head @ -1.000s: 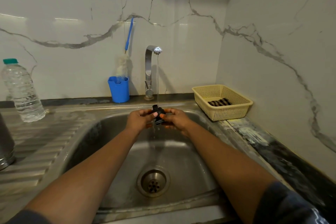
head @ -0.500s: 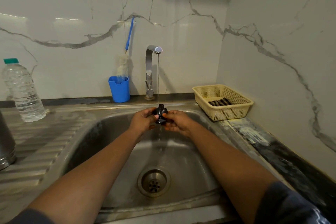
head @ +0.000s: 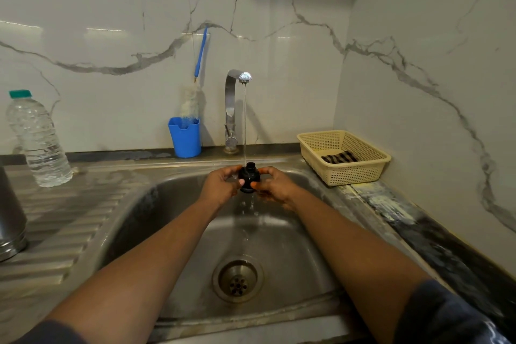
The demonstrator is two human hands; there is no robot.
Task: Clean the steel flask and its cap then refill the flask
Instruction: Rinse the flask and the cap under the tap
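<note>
Midway, I judge: the black flask cap (head: 249, 177) sits under the tap (head: 231, 109) stream above the sink (head: 307, 246), the left hand (head: 220, 184) with its grip clamped on it from 9 o'clock, the right hand (head: 275, 186) from 3 o'clock. The steel flask (head: 9, 220) waits on the bench (head: 69, 204), far 9 o'clock, refill pending

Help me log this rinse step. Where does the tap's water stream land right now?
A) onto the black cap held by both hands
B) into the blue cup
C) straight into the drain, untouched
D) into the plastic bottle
A: the thin stream from the tap falls onto the black cap, which the left hand and right hand pinch between them over the sink.
</note>
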